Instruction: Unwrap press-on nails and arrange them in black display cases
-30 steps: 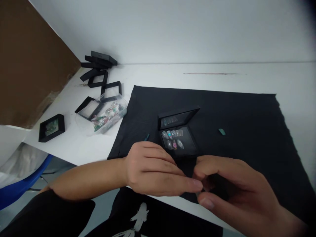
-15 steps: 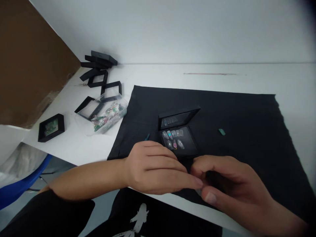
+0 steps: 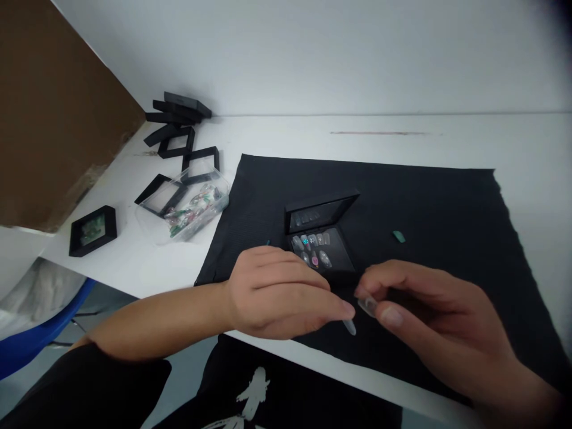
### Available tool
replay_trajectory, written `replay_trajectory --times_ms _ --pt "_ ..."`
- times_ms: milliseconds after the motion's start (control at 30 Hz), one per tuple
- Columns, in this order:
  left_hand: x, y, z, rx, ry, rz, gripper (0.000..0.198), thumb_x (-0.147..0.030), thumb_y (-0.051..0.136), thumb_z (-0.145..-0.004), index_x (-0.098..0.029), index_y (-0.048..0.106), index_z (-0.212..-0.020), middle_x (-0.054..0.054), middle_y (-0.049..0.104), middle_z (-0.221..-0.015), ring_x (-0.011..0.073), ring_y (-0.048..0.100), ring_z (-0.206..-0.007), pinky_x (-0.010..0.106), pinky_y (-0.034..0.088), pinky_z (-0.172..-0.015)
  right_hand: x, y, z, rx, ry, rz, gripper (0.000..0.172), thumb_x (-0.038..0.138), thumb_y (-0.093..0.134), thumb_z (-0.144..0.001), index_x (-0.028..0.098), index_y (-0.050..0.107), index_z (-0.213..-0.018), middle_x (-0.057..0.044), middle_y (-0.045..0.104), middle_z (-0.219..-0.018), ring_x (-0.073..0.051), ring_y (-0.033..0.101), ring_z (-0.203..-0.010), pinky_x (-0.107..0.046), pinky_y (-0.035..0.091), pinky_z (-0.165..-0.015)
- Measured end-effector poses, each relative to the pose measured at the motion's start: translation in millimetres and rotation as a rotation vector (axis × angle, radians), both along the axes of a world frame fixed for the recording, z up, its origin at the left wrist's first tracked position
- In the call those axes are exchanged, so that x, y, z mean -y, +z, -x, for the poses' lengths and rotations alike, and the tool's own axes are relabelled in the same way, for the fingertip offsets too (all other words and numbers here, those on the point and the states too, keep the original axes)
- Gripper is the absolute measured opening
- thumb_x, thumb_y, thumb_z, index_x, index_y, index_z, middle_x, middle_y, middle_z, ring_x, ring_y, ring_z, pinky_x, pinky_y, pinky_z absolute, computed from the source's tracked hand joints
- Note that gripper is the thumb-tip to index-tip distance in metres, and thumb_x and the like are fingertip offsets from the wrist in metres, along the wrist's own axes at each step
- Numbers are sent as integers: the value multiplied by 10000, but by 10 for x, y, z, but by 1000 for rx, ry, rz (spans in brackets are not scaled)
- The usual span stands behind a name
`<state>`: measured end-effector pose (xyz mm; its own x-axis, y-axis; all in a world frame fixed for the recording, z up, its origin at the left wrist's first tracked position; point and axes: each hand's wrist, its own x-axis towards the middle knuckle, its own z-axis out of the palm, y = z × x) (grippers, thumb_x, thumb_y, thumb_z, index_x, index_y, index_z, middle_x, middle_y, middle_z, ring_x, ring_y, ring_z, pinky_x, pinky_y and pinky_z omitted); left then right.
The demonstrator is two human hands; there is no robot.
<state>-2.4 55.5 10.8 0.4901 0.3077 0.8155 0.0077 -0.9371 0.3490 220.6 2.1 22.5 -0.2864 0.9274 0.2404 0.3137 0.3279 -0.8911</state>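
Observation:
My left hand (image 3: 281,295) is closed, with a pale press-on nail (image 3: 350,327) poking out below its fingertips. Between thumb and forefinger, my right hand (image 3: 433,322) pinches a clear press-on nail (image 3: 367,305). The two hands are a small gap apart, above the near part of the black mat (image 3: 447,208). Just behind them an open black display box (image 3: 344,253) holds several decorated nails in two rows, and its windowed lid (image 3: 324,211) leans up at the back. A green nail (image 3: 398,236) lies on the mat beyond my right hand.
A clear plastic tub (image 3: 201,217) of mixed nails stands left of the mat. Around it are black frame boxes (image 3: 201,165), with more stacked (image 3: 179,113) by the wall. A closed box with green nails (image 3: 93,231) sits near the table's left edge. A blue chair (image 3: 44,325) is below.
My hands have moved apart from where their fingertips met. The clear nail in my right fingers and the pale one in my left now show. The right hand is slightly higher.

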Motion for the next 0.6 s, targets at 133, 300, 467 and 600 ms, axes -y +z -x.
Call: replay_trajectory --times_ms 133,300,467,600 --pt "4 -2 8 23 -1 -5 90 -207 653 -948 -151 706 -994 20 763 -774 127 733 -660 234 613 -607 -40 -75 -88 279 -161 -110 156 414 650 -947 276 682 -883 14 680 -677 -143 623 -553 -274 473 -506" --pt "8 14 19 43 -8 -2 71 -197 657 -941 -162 681 -999 11 763 -783 116 726 -662 224 622 -634 -150 -186 -169 700 -299 -114 294 533 594 -945 271 699 -863 22 610 -603 -150 564 -483 -295 379 -463" --pt "-18 21 36 26 -81 20 49 -182 622 -950 -155 642 -986 36 776 -815 135 758 -705 233 616 -648 -204 -228 -126 843 -222 13 400 610 497 -953 266 661 -833 11 628 -592 -188 587 -489 -295 314 -437" --pt "-37 5 19 76 -133 71 46 -180 557 -981 -159 592 -959 48 776 -822 132 773 -739 220 615 -665 -198 -249 -84 874 -216 30 398 604 479 -959 261 642 -841 12 621 -582 -189 580 -483 -289 287 -428"
